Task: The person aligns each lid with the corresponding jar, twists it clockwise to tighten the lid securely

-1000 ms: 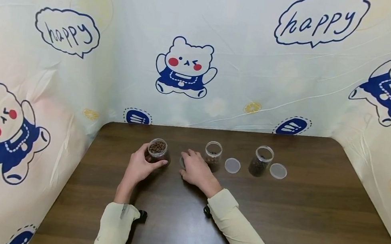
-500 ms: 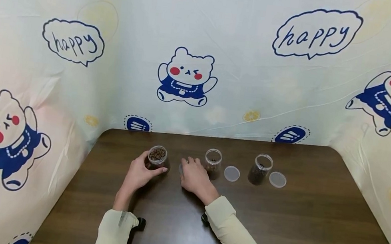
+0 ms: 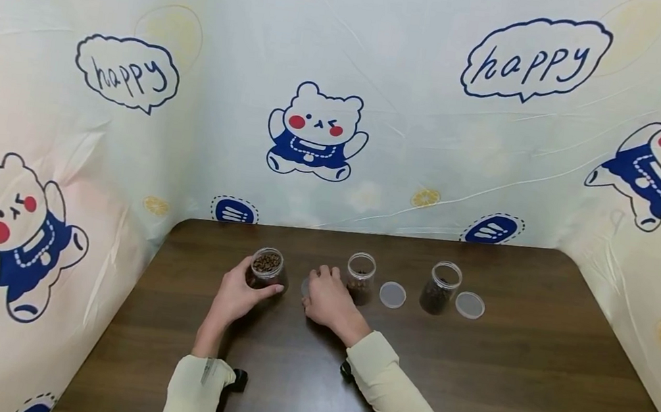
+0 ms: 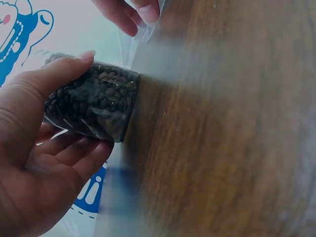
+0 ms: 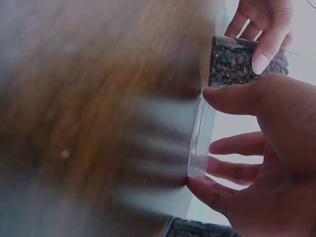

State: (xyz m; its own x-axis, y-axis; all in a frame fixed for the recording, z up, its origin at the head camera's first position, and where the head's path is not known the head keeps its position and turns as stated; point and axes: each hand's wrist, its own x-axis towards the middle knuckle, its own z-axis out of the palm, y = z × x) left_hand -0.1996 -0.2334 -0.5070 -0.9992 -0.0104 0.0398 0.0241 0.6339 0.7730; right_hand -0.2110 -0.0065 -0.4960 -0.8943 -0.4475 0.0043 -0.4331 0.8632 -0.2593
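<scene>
Head view: three clear, straight-walled cylindrical jars stand upright in a row on a dark brown bench (image 3: 499, 388) with smooth, faintly glossy wood grain. The left jar (image 3: 267, 270) is filled nearly to its ringed rim with small, rounded, bean-like brown pieces. The middle jar (image 3: 360, 284) holds brown pieces in its lower part, the clear wall rising above them. The right jar (image 3: 439, 292) carries a darker fill, likewise below the rim. Each of two thin, round, translucent discs lies flat: the middle lid (image 3: 392, 295) just right of the middle jar, the far lid (image 3: 469, 305) just right of the right jar. Behind the bench hangs a pale, creased cloth (image 3: 407, 126) printed with blue-outlined bears and the word "happy".

Left wrist view: the left hand (image 4: 47, 143) is wrapped round the left jar, thumb on one side and fingers on the other; glossy, dark, rounded pieces press against the transparent wall.

Right wrist view: the right hand (image 5: 261, 148) spans a shallow, clear lid (image 5: 199, 140) with a smooth, raised edge, thumb at one end and a finger at the other, clamped across it. This lid lies on the bench between the left and middle jars.
</scene>
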